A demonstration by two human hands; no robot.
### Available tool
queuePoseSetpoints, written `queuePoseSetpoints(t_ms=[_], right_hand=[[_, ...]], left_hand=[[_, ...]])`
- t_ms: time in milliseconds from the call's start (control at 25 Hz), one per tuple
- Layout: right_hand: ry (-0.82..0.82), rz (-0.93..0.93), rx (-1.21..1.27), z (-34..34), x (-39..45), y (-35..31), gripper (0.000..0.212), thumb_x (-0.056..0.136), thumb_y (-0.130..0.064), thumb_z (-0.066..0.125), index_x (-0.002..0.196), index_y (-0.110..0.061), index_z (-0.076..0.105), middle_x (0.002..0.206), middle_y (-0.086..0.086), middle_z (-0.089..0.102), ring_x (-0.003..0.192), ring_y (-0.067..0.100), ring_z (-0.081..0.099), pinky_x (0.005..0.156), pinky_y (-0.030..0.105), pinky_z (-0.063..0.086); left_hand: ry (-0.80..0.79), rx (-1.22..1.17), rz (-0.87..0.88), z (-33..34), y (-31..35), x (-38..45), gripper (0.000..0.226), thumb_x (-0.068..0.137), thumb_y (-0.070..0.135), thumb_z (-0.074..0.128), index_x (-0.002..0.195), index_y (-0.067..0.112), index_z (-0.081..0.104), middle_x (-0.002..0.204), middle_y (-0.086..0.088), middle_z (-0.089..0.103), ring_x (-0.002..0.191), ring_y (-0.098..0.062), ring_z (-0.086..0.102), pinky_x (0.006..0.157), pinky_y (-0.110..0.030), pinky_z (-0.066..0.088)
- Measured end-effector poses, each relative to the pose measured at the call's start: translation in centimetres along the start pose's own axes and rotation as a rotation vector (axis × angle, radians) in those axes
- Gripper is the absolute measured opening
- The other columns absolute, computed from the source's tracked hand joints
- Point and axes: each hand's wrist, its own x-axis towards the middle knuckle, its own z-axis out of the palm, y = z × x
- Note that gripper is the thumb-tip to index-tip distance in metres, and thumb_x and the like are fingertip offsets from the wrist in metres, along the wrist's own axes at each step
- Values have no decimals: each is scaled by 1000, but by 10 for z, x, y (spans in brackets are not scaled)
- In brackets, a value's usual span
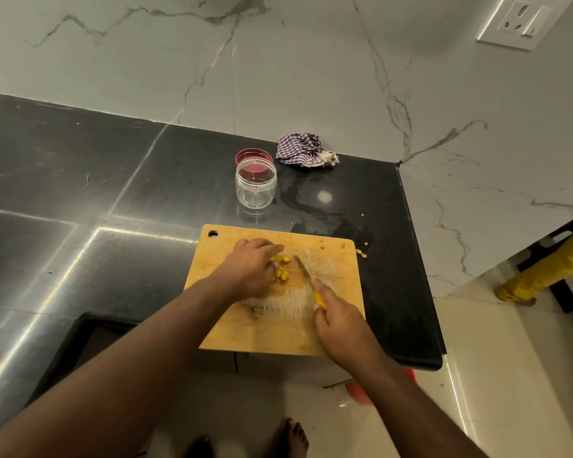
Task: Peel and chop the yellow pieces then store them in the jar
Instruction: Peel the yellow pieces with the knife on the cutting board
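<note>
Small chopped yellow pieces (281, 269) lie in a heap on the wooden cutting board (272, 332). My left hand (252, 266) rests on the board beside the heap, its fingers stretched over the pieces and touching them. My right hand (339, 320) grips the yellow handle of a small knife (306, 279), whose blade points up-left toward the heap. An empty clear jar (256, 186) stands open on the black counter behind the board. Its red lid (253, 157) lies just behind the jar.
A crumpled checked cloth (303, 150) lies near the marble wall. A few yellow scraps (361, 253) sit by the board's right edge. The counter (420, 292) ends at the right, with a floor drop beyond. A wall socket (518, 23) is top right.
</note>
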Motion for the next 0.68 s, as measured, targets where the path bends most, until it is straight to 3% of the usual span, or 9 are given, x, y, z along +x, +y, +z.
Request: queuePoseSetpoints(t_ms=[200,400,520,680], right_hand=[[-87,-132,20,22,-12,-18,53,104,-33,38,153,-39,20,132,-1,56,113,15,53,96,35,47],[-23,-113,107,16,-11,-12,52,103,-28,43,152,-37,27,136,-2,55,118,15,53,98,33,47],[-1,-61,77,14,-10,-5,52,103,-29,42,153,-37,26,136,0,55,115,15,54,96,32,48],[-79,-138,104,27,-19,-17,52,104,-32,41,154,-37,26,142,-5,51,122,10,49,100,27,44]], left_hand=[[82,-35,44,1,-11,-11,30,102,29,46,124,22,66,126,4,59,118,-17,49,100,-31,40],[204,-217,-27,-9,-34,-45,27,99,23,56,124,24,65,117,10,61,101,-7,56,81,-18,42],[125,-218,-18,-16,-36,-62,21,94,27,65,114,31,68,103,15,59,89,-3,55,69,-12,40],[-79,-188,49,-15,-33,-75,23,90,32,70,113,35,71,110,16,57,98,-4,57,82,-19,50]])
